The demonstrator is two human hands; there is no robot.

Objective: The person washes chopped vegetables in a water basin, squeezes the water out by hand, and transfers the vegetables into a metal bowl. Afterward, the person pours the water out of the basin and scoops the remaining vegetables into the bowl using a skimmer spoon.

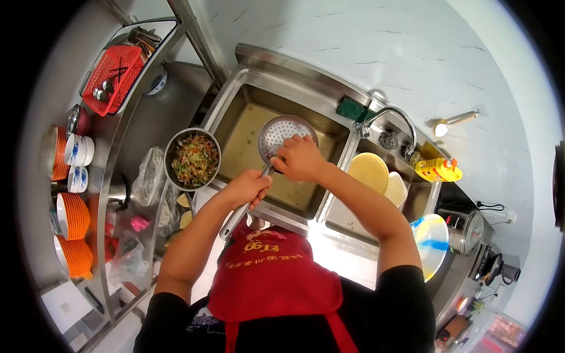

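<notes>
A perforated metal ladle (pixel 276 132) is over the left basin of the steel sink (pixel 235 147), which holds cloudy water. My left hand (pixel 247 188) is wrapped round the ladle's long handle, near the basin's front edge. Bent over the ladle's bowl is my right hand (pixel 300 157), its fingers curled on the perforated surface; whether it holds a cloth or anything small is hidden. To the left of the basin stands a round metal pot (pixel 169 159) filled with chopped, mixed food scraps (pixel 195 162).
Yellow bowls (pixel 369 172) sit in the right basin below a curved faucet (pixel 406 120). A yellow bottle (pixel 436 170) and green scouring pads (pixel 351 109) lie along the sink's back. Shelves at left carry a red basket (pixel 118 73) and stacked orange bowls (pixel 75 216).
</notes>
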